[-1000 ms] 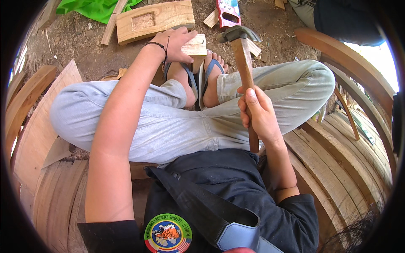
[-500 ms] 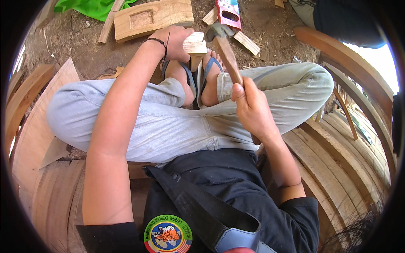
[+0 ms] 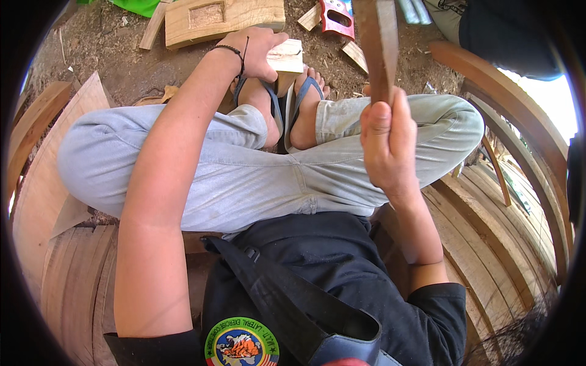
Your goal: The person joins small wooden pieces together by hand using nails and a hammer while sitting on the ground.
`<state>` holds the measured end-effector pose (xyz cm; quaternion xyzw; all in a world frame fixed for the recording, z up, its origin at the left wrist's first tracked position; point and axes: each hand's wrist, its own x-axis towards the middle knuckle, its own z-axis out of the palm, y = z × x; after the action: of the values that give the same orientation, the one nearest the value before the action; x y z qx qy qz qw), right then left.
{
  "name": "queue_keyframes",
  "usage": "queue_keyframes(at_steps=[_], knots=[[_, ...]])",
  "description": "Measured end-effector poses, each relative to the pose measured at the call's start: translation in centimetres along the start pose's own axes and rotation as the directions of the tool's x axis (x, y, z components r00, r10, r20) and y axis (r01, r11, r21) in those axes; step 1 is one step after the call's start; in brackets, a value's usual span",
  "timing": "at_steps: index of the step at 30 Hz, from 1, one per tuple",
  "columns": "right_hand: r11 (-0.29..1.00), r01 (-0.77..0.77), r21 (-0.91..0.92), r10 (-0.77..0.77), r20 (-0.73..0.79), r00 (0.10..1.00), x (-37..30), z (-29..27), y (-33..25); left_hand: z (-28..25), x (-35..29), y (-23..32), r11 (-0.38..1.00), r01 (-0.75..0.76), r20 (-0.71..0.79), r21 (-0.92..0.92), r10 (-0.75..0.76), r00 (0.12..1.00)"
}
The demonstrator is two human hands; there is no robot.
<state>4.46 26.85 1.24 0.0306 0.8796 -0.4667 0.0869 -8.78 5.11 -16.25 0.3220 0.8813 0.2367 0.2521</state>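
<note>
Bare dirt ground [image 3: 110,61] is lying scattered with wood offcuts; left hand [image 3: 259,52] fingers are clamping a small wooden block [image 3: 287,59], right hand [image 3: 384,143] fingers gripping a hammer handle [image 3: 378,49].

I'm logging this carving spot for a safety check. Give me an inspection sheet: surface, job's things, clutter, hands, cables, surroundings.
Surface: bare dirt ground with wood chips.
Job's things: small pale wood block held at the sandalled feet; wooden tool handle raised, its head out of view.
Clutter: hollowed plank, offcuts, red-handled saw, green cloth.
Hands: left hand grips the block; right hand closed round the handle.
Cables: nothing seen.
Surroundings: curved wooden boards at both sides; another person's clothing at upper right.
</note>
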Motion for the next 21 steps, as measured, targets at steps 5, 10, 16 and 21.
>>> queue_keyframes(at_steps=[5, 10, 16, 21], knots=[[0.91, -0.256, -0.327, 0.326, 0.184, 0.927, 0.6, 0.4, 3.5, 0.5, 0.1, 0.3, 1.0, -0.002, -0.043, -0.018, 0.001, 0.999], [0.994, 0.016, 0.11, -0.015, -0.003, 1.0, 0.9, -1.1, -2.5, 0.4, -0.2, -0.3, 1.0, 0.025, -0.007, -0.009, -0.025, 1.0], [0.894, -0.241, -0.377, 0.303, 0.114, 0.946, 0.8, 1.0, 4.0, 0.0, 0.5, 0.5, 1.0, 0.025, 0.014, -0.007, -0.025, 1.0], [0.984, -0.179, -0.015, 0.179, 0.024, 0.984, 3.1, -2.2, -0.8, 0.2, 0.1, 0.0, 0.996, 0.056, 0.094, -0.074, -0.049, 0.994]])
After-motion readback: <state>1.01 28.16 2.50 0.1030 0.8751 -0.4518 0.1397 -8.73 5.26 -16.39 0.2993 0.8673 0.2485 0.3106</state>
